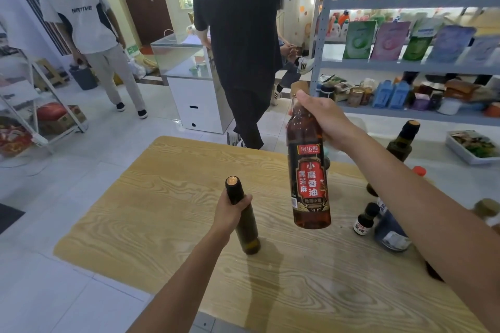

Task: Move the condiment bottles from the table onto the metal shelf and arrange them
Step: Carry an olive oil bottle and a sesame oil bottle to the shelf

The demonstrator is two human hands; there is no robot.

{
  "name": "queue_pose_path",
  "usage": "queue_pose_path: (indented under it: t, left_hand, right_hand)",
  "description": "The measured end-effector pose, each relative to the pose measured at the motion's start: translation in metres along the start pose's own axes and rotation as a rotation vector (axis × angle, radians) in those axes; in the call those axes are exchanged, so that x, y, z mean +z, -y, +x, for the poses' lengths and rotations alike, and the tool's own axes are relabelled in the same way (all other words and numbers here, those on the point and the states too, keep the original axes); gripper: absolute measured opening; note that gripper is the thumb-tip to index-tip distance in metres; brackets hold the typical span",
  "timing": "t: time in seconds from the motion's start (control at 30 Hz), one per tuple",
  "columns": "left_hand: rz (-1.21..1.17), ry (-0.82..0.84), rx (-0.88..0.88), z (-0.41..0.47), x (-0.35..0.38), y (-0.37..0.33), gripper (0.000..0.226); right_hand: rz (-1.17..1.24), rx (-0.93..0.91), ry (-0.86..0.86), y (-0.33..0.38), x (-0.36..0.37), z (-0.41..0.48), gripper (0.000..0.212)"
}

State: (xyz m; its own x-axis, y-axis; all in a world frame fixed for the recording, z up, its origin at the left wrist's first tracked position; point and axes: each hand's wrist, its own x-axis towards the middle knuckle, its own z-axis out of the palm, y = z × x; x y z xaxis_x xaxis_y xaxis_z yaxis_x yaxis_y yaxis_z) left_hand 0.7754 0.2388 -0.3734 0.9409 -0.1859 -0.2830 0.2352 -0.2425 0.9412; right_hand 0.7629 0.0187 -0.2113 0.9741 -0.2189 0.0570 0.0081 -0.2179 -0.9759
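Note:
My right hand (323,119) grips the neck of a tall brown sesame-oil bottle (308,170) with a red and black label, held in the air above the wooden table (167,213). My left hand (230,211) holds the neck of a dark green bottle (247,235) with a black cap, which stands on the table. More bottles stand at the table's right: a dark olive bottle (400,143), a small dark one (365,219) and a blue-labelled one (389,232), partly hidden by my right arm. The grey metal shelf (322,35) rises at the back right.
The shelf's levels carry detergent bottles, pouches and jars. A person in black (243,35) stands just beyond the table beside the shelf post. Another person in a white shirt (89,30) is at the left. A white cabinet (197,94) and a wire rack (32,105) stand on the tiled floor.

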Motion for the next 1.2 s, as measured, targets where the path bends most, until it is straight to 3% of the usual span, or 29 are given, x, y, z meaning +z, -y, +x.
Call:
queue_pose_path:
  t: [0.23,0.43,0.67,0.87,1.0,1.2]
  left_hand:
    - [-0.102,-0.075,0.027,-0.010,-0.028,-0.013,0.022]
    - [-0.124,-0.189,0.143,-0.038,-0.063,-0.036,0.020]
    - [-0.086,-0.391,0.295,-0.091,-0.124,-0.056,0.009]
    - [-0.102,-0.613,0.413,-0.165,-0.190,-0.076,0.009]
    - [-0.134,-0.793,0.498,-0.233,-0.227,-0.085,0.035]
    - [-0.006,-0.990,0.560,-0.344,-0.248,-0.092,0.022]
  right_hand:
    - [-0.149,-0.063,0.089,-0.004,0.025,0.002,0.045]
    - [-0.153,-0.096,0.257,-0.012,0.074,0.009,0.026]
    - [-0.094,-0.164,0.498,-0.002,0.164,0.003,0.021]
    - [0.021,-0.261,0.737,0.034,0.248,-0.027,0.029]
    - [0.144,-0.356,0.931,0.066,0.293,-0.062,0.034]
    - [0.371,-0.449,1.115,0.119,0.336,-0.136,0.035]
